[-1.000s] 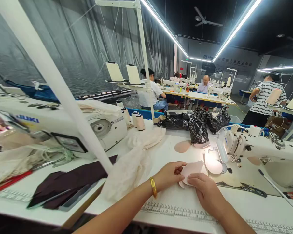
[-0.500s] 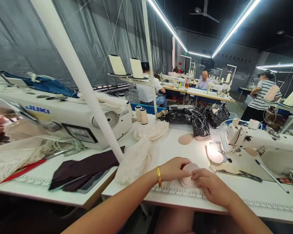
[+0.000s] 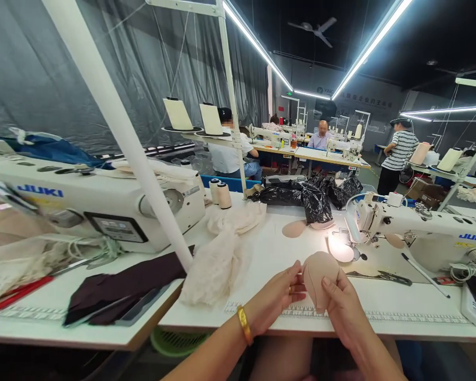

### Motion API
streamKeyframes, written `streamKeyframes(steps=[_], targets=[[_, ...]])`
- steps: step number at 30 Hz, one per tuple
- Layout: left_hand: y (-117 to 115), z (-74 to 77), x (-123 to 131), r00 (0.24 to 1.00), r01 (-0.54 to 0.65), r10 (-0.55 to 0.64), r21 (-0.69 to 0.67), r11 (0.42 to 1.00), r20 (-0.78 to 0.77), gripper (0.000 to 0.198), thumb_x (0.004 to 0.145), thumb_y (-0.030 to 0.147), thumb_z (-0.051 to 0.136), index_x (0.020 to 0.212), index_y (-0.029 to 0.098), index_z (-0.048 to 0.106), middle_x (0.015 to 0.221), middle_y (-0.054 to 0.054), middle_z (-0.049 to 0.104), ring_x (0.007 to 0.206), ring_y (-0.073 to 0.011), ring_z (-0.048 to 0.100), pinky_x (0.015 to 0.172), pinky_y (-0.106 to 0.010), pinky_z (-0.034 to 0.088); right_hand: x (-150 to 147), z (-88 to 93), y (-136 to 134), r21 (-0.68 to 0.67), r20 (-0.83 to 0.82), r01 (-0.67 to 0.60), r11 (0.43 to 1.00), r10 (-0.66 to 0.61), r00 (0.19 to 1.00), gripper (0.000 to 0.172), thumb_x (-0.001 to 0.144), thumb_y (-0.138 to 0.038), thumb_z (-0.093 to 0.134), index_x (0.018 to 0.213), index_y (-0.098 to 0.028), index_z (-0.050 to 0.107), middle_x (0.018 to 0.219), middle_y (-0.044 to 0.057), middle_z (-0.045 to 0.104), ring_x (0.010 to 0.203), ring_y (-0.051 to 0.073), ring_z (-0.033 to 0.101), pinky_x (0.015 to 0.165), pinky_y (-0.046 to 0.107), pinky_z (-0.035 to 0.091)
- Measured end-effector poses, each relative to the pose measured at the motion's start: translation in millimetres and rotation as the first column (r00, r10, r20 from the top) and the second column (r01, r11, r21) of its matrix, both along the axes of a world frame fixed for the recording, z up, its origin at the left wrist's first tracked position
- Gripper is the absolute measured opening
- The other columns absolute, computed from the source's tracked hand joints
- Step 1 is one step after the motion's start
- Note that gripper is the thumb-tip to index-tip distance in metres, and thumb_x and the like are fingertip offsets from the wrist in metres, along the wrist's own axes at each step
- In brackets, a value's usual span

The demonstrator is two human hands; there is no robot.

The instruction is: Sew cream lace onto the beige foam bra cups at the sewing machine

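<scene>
Raised over the front edge of the white table, a beige rounded fabric piece is held by my right hand, its thumb pressed on the front. My left hand, with a gold ring and bracelet, is beside the piece's left edge, fingers apart; its fingertips are close to the fabric. Another rounded pale piece lies under the lit needle area of the right sewing machine. A flat beige piece rests on the table behind my hands.
Cream lace fabric lies left of my hands, by a white pole. Black plastic bags sit at the back. Snips and a pen are at right. Dark fabric and another sewing machine are left. Several people sit or stand beyond.
The beige piece has been lifted and turned more upright in my right hand. My left hand has opened and moved off it. The view has shifted slightly right.
</scene>
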State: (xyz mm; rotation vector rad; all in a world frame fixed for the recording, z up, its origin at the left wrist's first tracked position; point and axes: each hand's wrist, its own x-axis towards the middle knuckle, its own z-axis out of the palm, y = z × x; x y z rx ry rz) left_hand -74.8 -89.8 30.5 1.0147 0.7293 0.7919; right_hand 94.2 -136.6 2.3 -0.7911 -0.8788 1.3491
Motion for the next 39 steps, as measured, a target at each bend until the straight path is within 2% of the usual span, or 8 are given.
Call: streamKeyframes(steps=[3,10,17,20,25,34,37,39], targets=[[-11.8,-5.4,10.1,0.993,0.001,0.000,-0.006,1.000,0.117,0.056,0.078,0.067,0.078,0.105,0.018,0.073,0.112,-0.012,0.072,0.108,-0.0282,0.064,0.097,-0.040,0.051,-6.3,-1.1,-1.4,-0.076,-0.182,-0.036,0.996,0.022,0.983,0.051,0.081,-0.046,0.084,0.124,-0.024,0.066,0.125,0.007,0.073,0.115,0.026,0.066,0.098,0.040,0.053],[-5.3,-16.8,29.0,0.986,-0.136,0.139,-0.033,0.990,0.095,0.057,0.063,0.052,0.095,0.103,0.017,0.073,0.109,-0.010,0.074,0.112,-0.0286,0.064,0.097,-0.037,0.051,-9.3,-8.4,2.9,-0.146,-0.169,-0.021,0.989,-0.004,0.986,0.045,0.087,-0.051,0.079,0.120,-0.023,0.067,0.127,0.007,0.072,0.127,0.024,0.062,0.108,0.038,0.049],[3.3,-16.9,28.7,0.985,-0.093,0.099,-0.049,0.994,0.141,0.072,0.064,0.040,0.096,0.127,0.021,0.067,0.120,-0.010,0.071,0.119,-0.0278,0.062,0.104,-0.038,0.049,13.0,-6.9,12.1,-0.207,-0.154,0.042,0.977,-0.075,0.985,0.057,0.079,-0.043,0.085,0.128,-0.025,0.064,0.118,0.007,0.075,0.107,0.026,0.071,0.086,0.037,0.059],[8.3,-24.9,29.6,0.991,-0.127,0.127,-0.013,0.992,0.039,0.089,0.062,0.039,0.097,0.140,0.022,0.058,0.103,-0.006,0.072,0.102,-0.0243,0.067,0.093,-0.037,0.052,24.7,-6.3,11.7,-0.209,-0.168,0.003,0.978,-0.039,0.985,0.051,0.083,-0.044,0.082,0.127,-0.026,0.064,0.114,0.005,0.075,0.102,0.023,0.071,0.085,0.036,0.058],[14.3,-33.1,36.3,0.990,-0.109,0.113,0.050,0.993,-0.081,0.073,0.071,0.050,0.088,0.133,0.020,0.064,0.073,0.003,0.062,0.072,-0.0167,0.064,0.070,-0.029,0.053,39.2,-3.5,9.1,-0.190,-0.119,0.040,0.981,-0.064,0.991,0.057,0.081,-0.041,0.084,0.129,-0.027,0.058,0.103,0.003,0.076,0.093,0.022,0.073,0.083,0.035,0.057],[10.6,-30.6,44.7,0.967,-0.003,0.041,0.151,0.989,-0.250,0.073,0.084,0.063,0.069,0.139,0.017,0.054,0.066,0.003,0.061,0.060,-0.0184,0.062,0.059,-0.029,0.050,56.2,-8.7,3.0,-0.187,-0.037,0.033,0.982,-0.040,0.999,0.082,0.080,-0.035,0.080,0.150,-0.030,0.037,0.106,0.002,0.076,0.089,0.021,0.072,0.081,0.034,0.054],[24.2,-21.1,36.8,0.859,0.045,0.180,0.422,0.906,-0.480,0.061,0.091,0.051,0.063,0.142,0.021,0.050,0.077,0.000,0.065,0.065,-0.0197,0.061,0.064,-0.033,0.051,72.0,-10.2,-1.0,-0.209,0.168,-0.008,0.978,0.043,0.985,0.077,0.085,-0.032,0.072,0.153,-0.027,0.035,0.107,0.001,0.074,0.096,0.020,0.070,0.088,0.034,0.051],[40.1,-12.2,37.5,0.754,0.155,0.329,0.642,0.751,-0.568,0.050,0.090,0.034,0.064,0.138,0.024,0.055,0.096,-0.004,0.068,0.079,-0.0223,0.063,0.076,-0.037,0.052,83.7,-11.1,-2.5,-0.181,0.425,0.029,0.983,0.051,0.904,0.069,0.089,-0.032,0.066,0.152,-0.025,0.039,0.098,0.000,0.073,0.093,0.020,0.068,0.088,0.033,0.050]])
